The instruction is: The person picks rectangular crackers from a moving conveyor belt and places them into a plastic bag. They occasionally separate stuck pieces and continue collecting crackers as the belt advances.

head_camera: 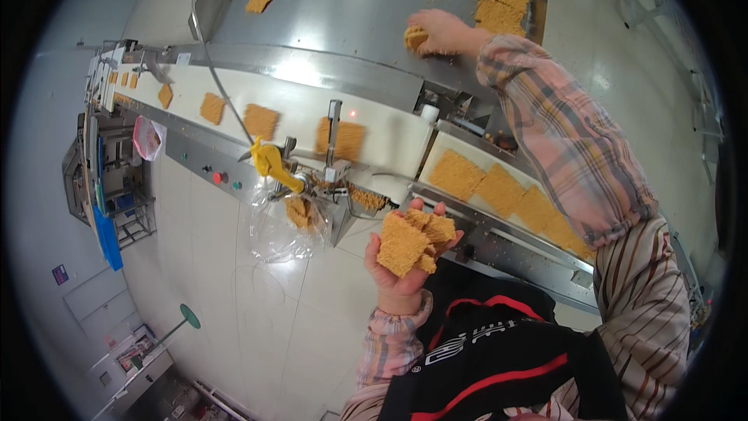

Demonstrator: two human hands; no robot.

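Observation:
Several crumb-coated flat pieces [403, 245] lie stacked and overlapping in my left hand [403, 283], palm up below the conveyor. Over the steel tray, my right hand [441, 32] is closed around a coated piece [415, 39], slightly blurred. A stack of coated slabs [502, 6] sits on the tray near my right wrist. On the white conveyor belt [391, 134] coated squares [261, 121] lie spaced out in a line. A second belt section at the right carries overlapping coated slabs [456, 175].
A metal rod with a yellow handle [272, 166] slants over the belt's edge. Beneath it hangs a clear plastic bag [292, 228] with coated pieces. The steel tray [350, 6] bears loose crumbs and scattered pieces. A red button [219, 178] is on the conveyor's side panel.

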